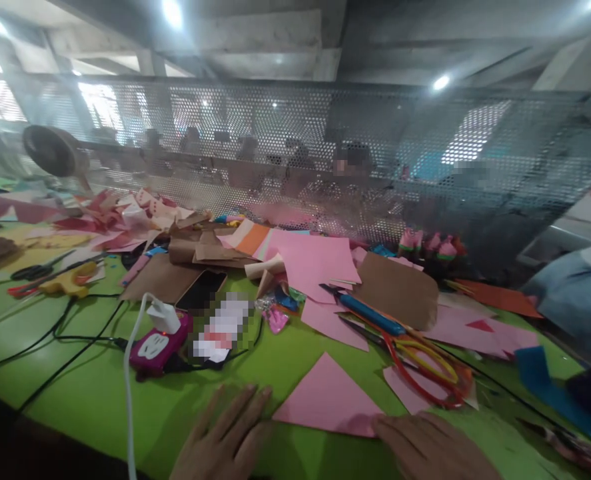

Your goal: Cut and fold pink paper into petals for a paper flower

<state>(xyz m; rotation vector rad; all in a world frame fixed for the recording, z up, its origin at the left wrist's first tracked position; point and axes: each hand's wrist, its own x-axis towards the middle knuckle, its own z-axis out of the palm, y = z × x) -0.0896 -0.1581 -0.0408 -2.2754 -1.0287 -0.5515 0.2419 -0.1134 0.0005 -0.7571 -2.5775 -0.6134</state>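
Clock places are taken from the pink paper triangle (328,399). Toward ten o'clock, at the far left, a yellow plastic tool (72,280) lies on the glossy green tabletop (95,413). Nearer, also around ten, are a magenta power strip with a white socket face (154,350), a white plug-in charger (164,318) standing in it, and a black phone (201,291). The bare left hand (228,433), at about eight, is open, palm down, fingers slightly spread; it rests on the tabletop just beside the triangle's left corner and grips nothing. The triangle lies flat between the hands, its tip toward twelve, its long edge running from nine to just past three. Stacked pink paper sheets (320,257) lie toward twelve. A brown paper sheet (400,290) and scissors with red and yellow handles (428,373) lie toward one and two. The bare right hand (432,443), at four, is open and low, fingers extended together, fingertips touching the triangle's right corner.
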